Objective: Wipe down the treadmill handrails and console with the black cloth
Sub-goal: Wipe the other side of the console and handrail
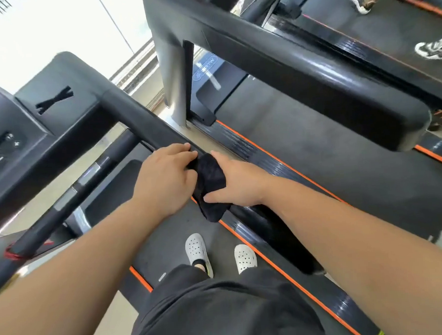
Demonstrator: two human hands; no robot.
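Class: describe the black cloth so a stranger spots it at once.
Find the near treadmill's handrail crossing the centre. The cloth is bunched on it, gripped by the right hand, beside the left hand. It alone is crumpled and matt, not smooth.

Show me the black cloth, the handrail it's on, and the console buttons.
black cloth (213, 179): head view, middle of the bunched fabric.
handrail (146, 125): head view, bare top surface ahead of the hands.
console buttons (16, 144): head view, on the plus key.
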